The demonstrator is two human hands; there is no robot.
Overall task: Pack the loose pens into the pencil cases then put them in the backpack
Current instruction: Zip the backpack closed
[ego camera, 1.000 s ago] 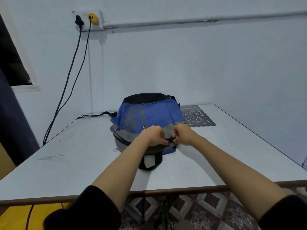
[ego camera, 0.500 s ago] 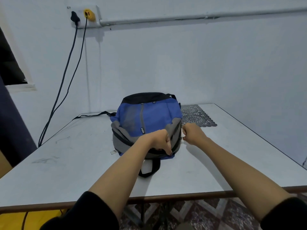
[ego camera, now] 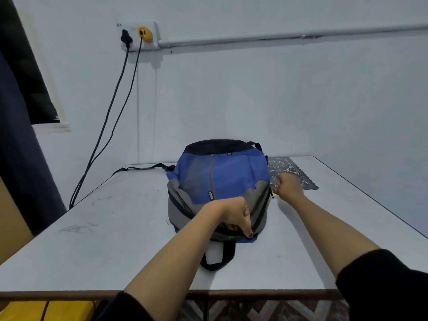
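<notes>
Lace mat (ego camera: 282, 164) on white table (ego camera: 104, 239)

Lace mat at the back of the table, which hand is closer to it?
Right. The right hand grips the backpack at its right side, just at the lace mat's near edge; the left hand grips the backpack's near rim, farther off.

Backpack (ego camera: 231, 177): blue front panel, grey band round opening, black far end, grey zip line down middle, small black tag with white letters. Carry loop (ego camera: 217, 265) at near end: black.
Tabletop (ego camera: 115, 239): white, faint dark scuffs toward left edge, brown trim along near edge.
Mat (ego camera: 284, 165) at far right corner: grey, lacy cut-out floral pattern.
Wall (ego camera: 278, 100): pale bluish white.
Socket plate (ego camera: 153, 26) white; black plug (ego camera: 126, 39), yellow plug (ego camera: 144, 33); cables (ego camera: 108, 117) black.
Sleeves (ego camera: 382, 286) black.
Curtain (ego camera: 20, 147), beyond left edge: dark navy.
Floor (ego camera: 266, 309): brown-and-white geometric tile pattern.
</notes>
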